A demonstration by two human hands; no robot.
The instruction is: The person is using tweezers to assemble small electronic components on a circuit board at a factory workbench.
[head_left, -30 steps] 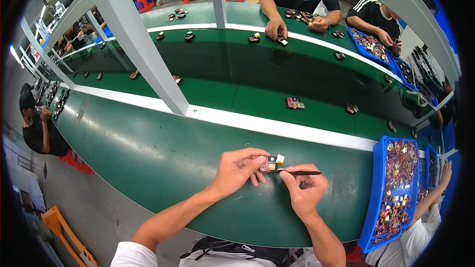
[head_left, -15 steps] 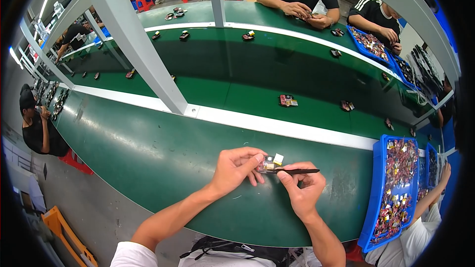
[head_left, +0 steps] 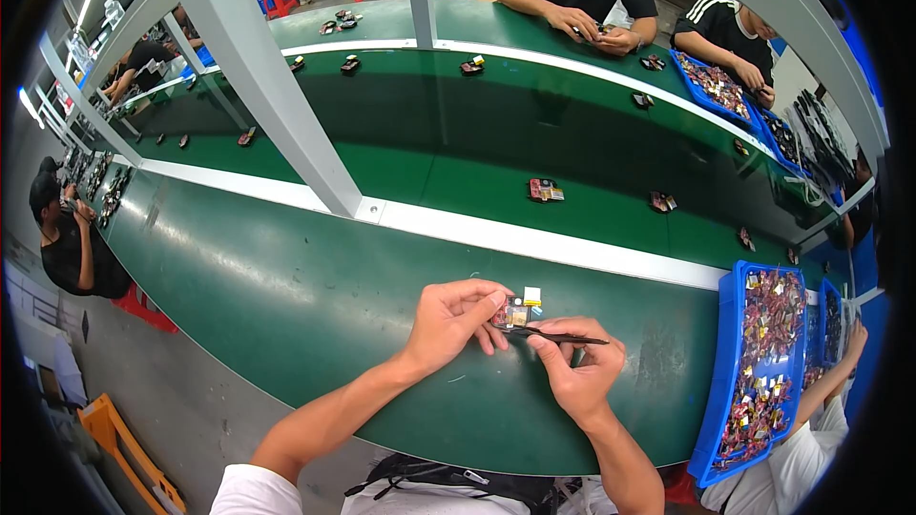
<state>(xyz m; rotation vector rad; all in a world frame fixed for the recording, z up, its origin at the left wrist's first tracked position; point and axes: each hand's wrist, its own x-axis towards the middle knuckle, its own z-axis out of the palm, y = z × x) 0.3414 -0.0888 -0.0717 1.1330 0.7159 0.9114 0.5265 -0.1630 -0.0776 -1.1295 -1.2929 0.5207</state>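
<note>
Above the green bench, my left hand (head_left: 454,324) pinches the left end of a small electronic assembly (head_left: 516,315), a reddish circuit board in a dark housing. A white and yellow piece (head_left: 532,297) sticks out at its far right side. My right hand (head_left: 580,362) is closed around a slim black tool that looks like tweezers (head_left: 571,337). The tweezers point left, with their tip at the near edge of the assembly. Fingers hide part of the housing, and whether the tip touches the board I cannot tell.
At the right of the bench (head_left: 315,296) stands a blue bin (head_left: 730,362) full of red-wired parts. Beyond a white rail (head_left: 468,235), a green conveyor (head_left: 410,162) carries several small assemblies (head_left: 547,190). A grey post (head_left: 286,86) rises at the rail. Co-workers sit around.
The tweezers have tilted, their right end now lower, and my right hand has shifted slightly left. The assembly has turned a little in my left hand. Parts on the conveyor have moved left.
</note>
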